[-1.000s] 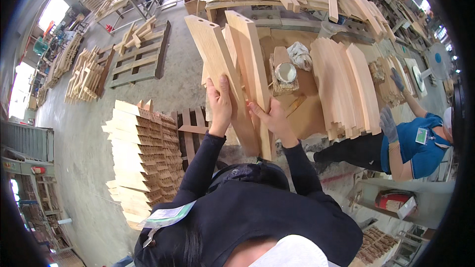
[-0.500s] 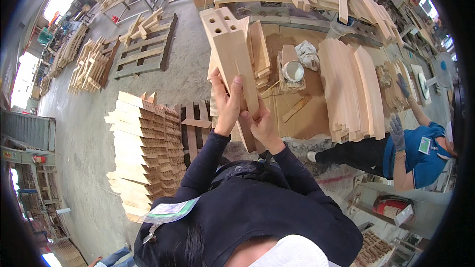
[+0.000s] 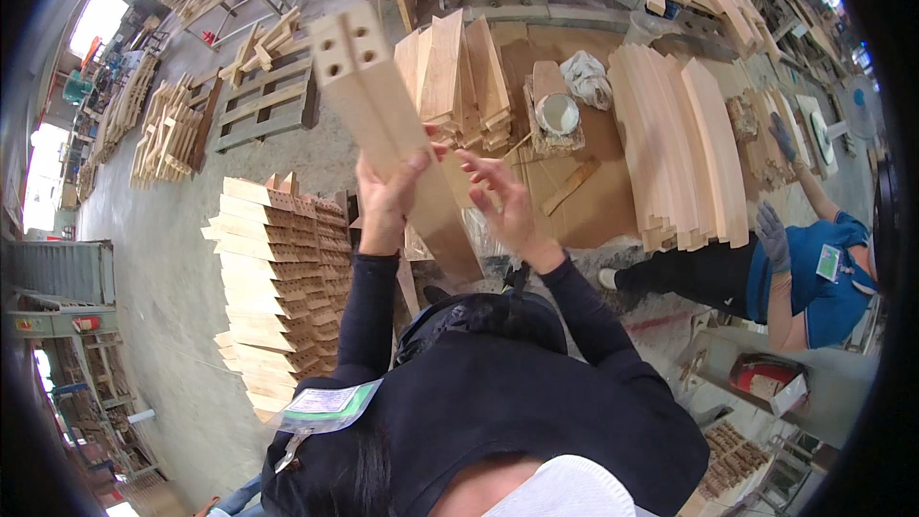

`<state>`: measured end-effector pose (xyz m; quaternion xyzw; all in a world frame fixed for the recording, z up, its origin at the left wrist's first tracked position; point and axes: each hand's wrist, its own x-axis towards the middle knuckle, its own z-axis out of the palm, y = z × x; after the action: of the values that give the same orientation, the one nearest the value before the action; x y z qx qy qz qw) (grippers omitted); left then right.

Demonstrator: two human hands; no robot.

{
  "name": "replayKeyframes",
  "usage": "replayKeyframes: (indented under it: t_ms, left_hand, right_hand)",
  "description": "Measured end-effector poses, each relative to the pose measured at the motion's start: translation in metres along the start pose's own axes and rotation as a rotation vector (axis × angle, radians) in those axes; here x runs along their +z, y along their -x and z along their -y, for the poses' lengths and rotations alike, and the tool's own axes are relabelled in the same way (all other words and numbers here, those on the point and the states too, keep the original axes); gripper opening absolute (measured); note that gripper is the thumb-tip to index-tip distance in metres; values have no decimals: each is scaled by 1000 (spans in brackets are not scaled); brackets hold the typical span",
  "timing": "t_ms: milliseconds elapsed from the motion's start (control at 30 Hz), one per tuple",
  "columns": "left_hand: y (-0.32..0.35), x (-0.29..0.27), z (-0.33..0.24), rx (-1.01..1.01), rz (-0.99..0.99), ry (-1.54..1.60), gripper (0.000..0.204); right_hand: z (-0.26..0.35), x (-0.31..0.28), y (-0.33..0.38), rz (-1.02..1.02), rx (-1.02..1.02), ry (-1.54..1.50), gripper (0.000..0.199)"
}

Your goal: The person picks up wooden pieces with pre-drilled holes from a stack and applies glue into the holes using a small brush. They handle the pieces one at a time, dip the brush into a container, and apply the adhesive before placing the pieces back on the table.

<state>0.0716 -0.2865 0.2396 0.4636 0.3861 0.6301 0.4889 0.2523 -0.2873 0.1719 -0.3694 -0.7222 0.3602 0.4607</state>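
The left hand [image 3: 388, 203] is wrapped around two pale wooden bars [image 3: 375, 107] pressed side by side, with four dark round holes showing at their far end, two in each bar. The bars slant in front of the person's body, drilled end away to the left, lower end toward the waist between the forearms. The right hand [image 3: 509, 211] is free of any grip, its fingers parted and slightly bent just beside the bars; whether a fingertip touches them cannot be told. Beyond the hands, a brown cardboard sheet [image 3: 613, 201] carries a bunch of wooden pieces [image 3: 440, 72], an open can [image 3: 557, 116] of whitish stuff, a crumpled white wrap [image 3: 586, 79], a flat stick [image 3: 571, 185] and a row of long curved boards [image 3: 665, 144]. To the left stands a tall stack of lumber [image 3: 278, 292] with drilled ends. At right, a co-worker [image 3: 833, 278] in a blue shirt wears grey gloves [image 3: 773, 237].
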Motion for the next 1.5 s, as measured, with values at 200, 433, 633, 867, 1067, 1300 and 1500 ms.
replayKeyframes:
  t_ms: [200, 433, 633, 867, 1067, 1300, 1500]
  left_hand:
    - [17, -22, -29, 17, -29, -35, 75]
    - [33, -25, -37, 8, -12, -137, 76]
    - [32, -22, -30, -30, 28, -128, 61]
    - [32, -31, -4, -144, 112, -40, 66]
    - [31, -28, 10, -258, 160, -3, 67]
    - [33, -14, 31, -241, 199, 41, 67]
    - [35, -3, 28, -252, 206, 33, 66]
  right_hand:
    - [-125, -19, 43, -1, 449, 337, 44]
    - [-184, 13, 19, 134, 469, 506, 62]
    - [-231, 20, 18, 57, 365, 458, 57]
    - [-147, -15, 49, -97, 134, 245, 26]
    - [-79, -84, 41, -477, 146, -123, 20]
    - [-95, -154, 3, -610, 295, -183, 22]
    - [-115, -163, -18, -497, 356, 119, 23]
